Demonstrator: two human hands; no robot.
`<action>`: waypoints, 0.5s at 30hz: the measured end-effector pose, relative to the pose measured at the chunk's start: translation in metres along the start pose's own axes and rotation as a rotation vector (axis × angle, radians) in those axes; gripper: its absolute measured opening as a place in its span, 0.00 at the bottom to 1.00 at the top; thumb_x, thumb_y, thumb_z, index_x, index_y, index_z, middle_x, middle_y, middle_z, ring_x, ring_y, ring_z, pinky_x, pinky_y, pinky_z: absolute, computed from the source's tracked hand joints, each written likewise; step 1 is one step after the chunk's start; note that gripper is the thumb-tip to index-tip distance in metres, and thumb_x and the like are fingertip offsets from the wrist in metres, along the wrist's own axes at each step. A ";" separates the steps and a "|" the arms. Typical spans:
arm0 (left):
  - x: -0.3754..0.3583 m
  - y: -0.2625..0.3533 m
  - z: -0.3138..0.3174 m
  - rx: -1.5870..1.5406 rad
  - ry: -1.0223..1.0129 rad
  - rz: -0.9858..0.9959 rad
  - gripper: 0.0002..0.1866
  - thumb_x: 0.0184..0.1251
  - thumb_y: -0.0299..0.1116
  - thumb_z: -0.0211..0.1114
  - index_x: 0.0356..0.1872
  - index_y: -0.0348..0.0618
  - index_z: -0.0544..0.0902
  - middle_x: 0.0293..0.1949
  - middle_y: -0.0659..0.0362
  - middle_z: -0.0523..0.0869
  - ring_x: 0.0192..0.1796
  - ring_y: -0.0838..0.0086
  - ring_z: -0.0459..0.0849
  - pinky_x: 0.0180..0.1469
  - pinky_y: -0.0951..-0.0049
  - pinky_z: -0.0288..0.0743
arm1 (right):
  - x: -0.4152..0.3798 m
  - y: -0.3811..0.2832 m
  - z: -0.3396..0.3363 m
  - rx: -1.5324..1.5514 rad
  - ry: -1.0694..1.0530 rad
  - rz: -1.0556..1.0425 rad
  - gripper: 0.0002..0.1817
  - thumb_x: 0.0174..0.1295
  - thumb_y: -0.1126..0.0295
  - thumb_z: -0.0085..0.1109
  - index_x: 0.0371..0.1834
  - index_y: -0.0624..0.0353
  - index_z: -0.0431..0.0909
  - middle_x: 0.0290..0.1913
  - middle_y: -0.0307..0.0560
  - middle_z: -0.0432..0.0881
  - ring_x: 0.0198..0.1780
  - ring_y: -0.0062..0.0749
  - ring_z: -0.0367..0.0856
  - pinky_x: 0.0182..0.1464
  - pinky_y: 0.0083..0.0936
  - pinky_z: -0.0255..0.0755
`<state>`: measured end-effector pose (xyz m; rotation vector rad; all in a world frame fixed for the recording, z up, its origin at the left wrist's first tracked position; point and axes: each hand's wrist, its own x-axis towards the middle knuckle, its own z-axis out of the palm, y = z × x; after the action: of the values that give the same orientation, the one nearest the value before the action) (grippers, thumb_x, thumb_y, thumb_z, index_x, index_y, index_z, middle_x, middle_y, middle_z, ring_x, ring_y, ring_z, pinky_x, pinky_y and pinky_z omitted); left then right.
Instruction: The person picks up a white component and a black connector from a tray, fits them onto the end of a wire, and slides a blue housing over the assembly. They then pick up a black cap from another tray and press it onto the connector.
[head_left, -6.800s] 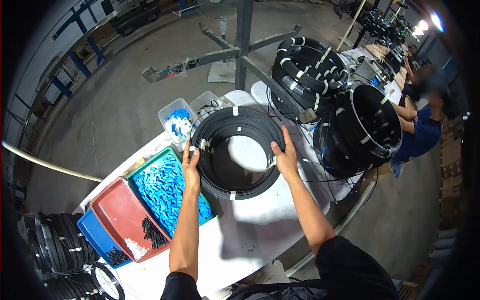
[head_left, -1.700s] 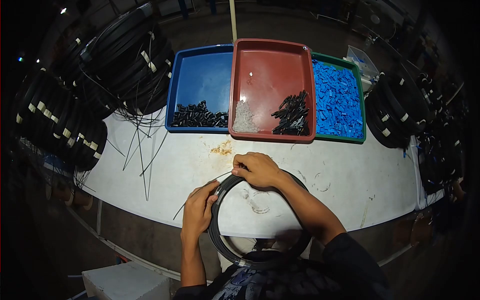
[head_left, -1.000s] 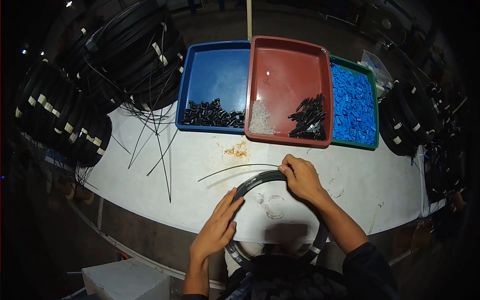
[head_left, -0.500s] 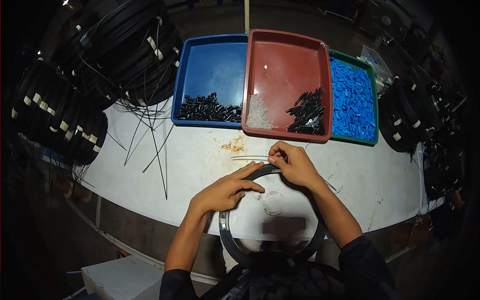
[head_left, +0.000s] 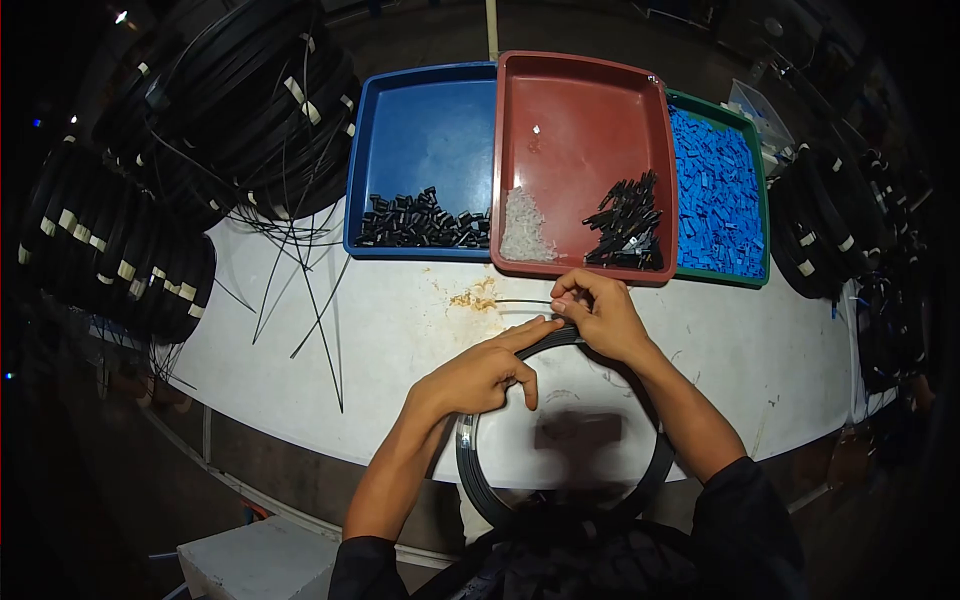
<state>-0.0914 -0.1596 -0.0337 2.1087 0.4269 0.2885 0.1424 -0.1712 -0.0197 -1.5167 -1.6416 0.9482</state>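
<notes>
A coil of black cable [head_left: 480, 478] lies over the table's front edge, its near side against my body. My left hand [head_left: 483, 374] rests on the coil's upper left part, its fingers spread and the index finger reaching toward my other hand. At the top of the coil, my right hand [head_left: 600, 318] pinches a thin dark cable end [head_left: 522, 301], which sticks out to the left above the coil. The exact spot between thumb and fingers is partly hidden.
Behind my hands stand a blue tray [head_left: 425, 130] with black pieces, a red tray [head_left: 585, 120] with clear and black pieces, and a green tray [head_left: 765, 225] full of blue pieces. Black cable coils [head_left: 120, 245] are stacked at the left, more coils [head_left: 815, 225] at the right.
The view has shifted slightly. Both hands and the coil now appear a little farther right in view. The pinched cable end shows shorter, and my left thumb is more bent.
</notes>
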 end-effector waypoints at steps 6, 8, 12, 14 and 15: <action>0.001 0.001 -0.004 0.019 -0.019 0.021 0.24 0.43 0.11 0.60 0.38 0.47 0.92 0.82 0.43 0.60 0.84 0.47 0.56 0.82 0.58 0.53 | 0.008 0.004 0.004 0.019 -0.029 -0.188 0.05 0.64 0.76 0.65 0.39 0.66 0.82 0.34 0.49 0.85 0.30 0.29 0.79 0.36 0.29 0.72; 0.004 0.004 -0.007 0.123 -0.018 -0.002 0.22 0.49 0.14 0.65 0.44 0.49 0.92 0.81 0.43 0.61 0.83 0.47 0.56 0.82 0.53 0.52 | 0.007 0.003 0.004 0.020 -0.045 -0.194 0.04 0.64 0.76 0.65 0.39 0.66 0.83 0.35 0.50 0.85 0.33 0.35 0.81 0.37 0.31 0.73; -0.003 0.018 -0.027 0.090 0.006 -0.017 0.17 0.55 0.30 0.77 0.49 0.50 0.91 0.80 0.46 0.64 0.83 0.51 0.57 0.83 0.53 0.50 | 0.000 0.008 0.006 -0.059 0.019 -0.310 0.04 0.62 0.78 0.65 0.39 0.66 0.85 0.35 0.49 0.83 0.38 0.37 0.82 0.44 0.30 0.74; -0.012 0.034 -0.055 -0.044 -0.069 -0.147 0.17 0.57 0.32 0.77 0.49 0.43 0.89 0.67 0.46 0.79 0.67 0.51 0.80 0.69 0.61 0.73 | -0.001 0.008 0.007 -0.034 0.025 -0.297 0.03 0.62 0.79 0.65 0.38 0.66 0.85 0.34 0.49 0.83 0.38 0.38 0.83 0.44 0.30 0.74; -0.016 0.028 -0.067 -0.051 -0.021 -0.123 0.16 0.58 0.32 0.77 0.48 0.42 0.89 0.62 0.47 0.84 0.61 0.52 0.83 0.64 0.61 0.76 | -0.001 0.009 0.007 -0.025 0.031 -0.319 0.03 0.62 0.79 0.64 0.37 0.66 0.85 0.34 0.49 0.84 0.37 0.38 0.83 0.44 0.29 0.75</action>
<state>-0.1256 -0.1292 0.0251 2.0243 0.5288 0.2034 0.1405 -0.1723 -0.0310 -1.2285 -1.8104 0.7289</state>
